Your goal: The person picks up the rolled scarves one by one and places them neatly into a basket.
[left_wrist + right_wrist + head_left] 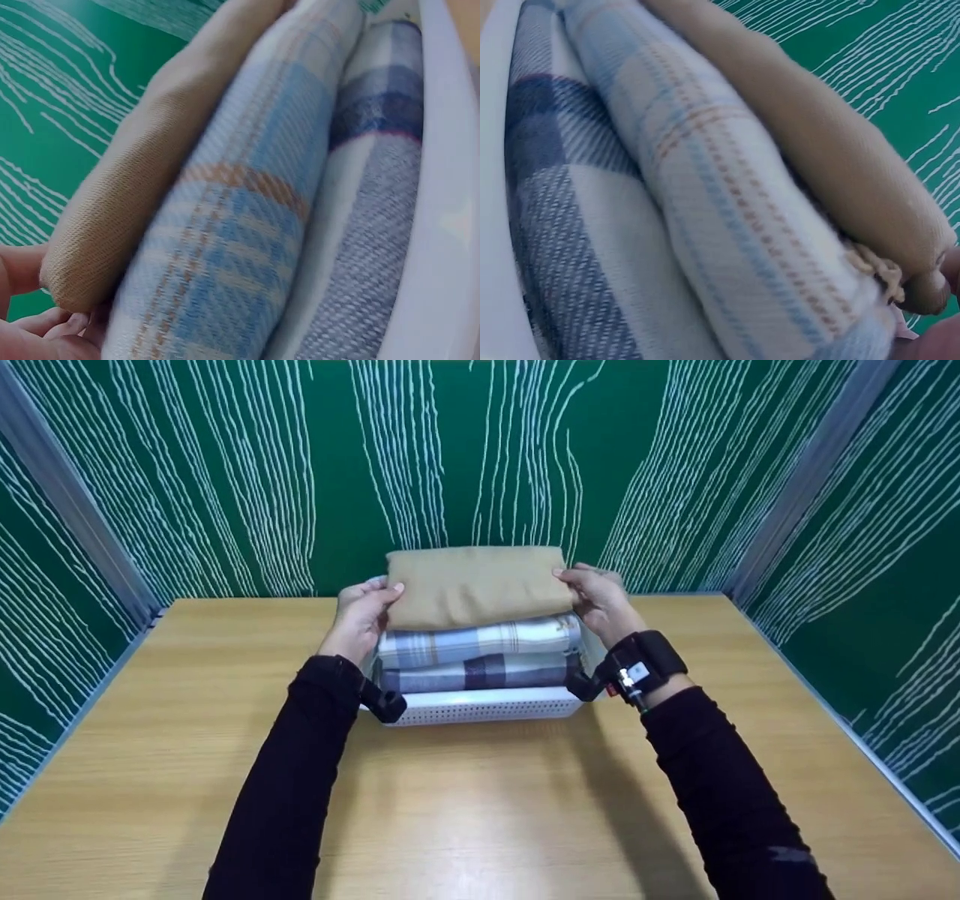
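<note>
A folded tan scarf [480, 585] stands at the back of a white basket [480, 706], its top edge rising above the others. My left hand [361, 611] pinches its left end, thumb in front and fingers behind. At the opposite end, my right hand [600, 596] grips it the same way. In front of it lies a folded light blue and white plaid scarf [225, 217], and nearest the basket's front wall is a navy and grey plaid one [562, 195]. A small tan fringe [877, 270] shows near the right fingers.
The basket, with perforated sides, sits toward the back of a wooden table [480, 810]. Green panels [337, 472] with white wavy lines enclose the back and both sides. Black wrist straps with cameras hang close over the basket's front corners.
</note>
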`<control>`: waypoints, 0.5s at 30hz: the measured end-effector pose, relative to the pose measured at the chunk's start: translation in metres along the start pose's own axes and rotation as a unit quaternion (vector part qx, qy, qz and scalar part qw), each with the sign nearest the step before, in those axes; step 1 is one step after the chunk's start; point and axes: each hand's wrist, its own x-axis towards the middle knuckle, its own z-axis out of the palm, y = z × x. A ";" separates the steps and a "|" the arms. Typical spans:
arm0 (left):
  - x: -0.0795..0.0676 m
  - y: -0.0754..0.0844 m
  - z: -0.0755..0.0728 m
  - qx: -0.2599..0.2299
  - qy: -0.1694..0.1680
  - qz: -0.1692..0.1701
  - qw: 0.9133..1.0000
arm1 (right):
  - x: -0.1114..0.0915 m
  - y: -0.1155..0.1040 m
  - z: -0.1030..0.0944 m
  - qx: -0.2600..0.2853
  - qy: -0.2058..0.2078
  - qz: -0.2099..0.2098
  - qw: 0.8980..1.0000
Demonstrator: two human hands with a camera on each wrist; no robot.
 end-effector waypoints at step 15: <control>-0.034 0.023 -0.017 0.287 -0.046 0.124 0.949 | -0.020 -0.028 -0.028 -0.250 -0.068 -0.029 0.965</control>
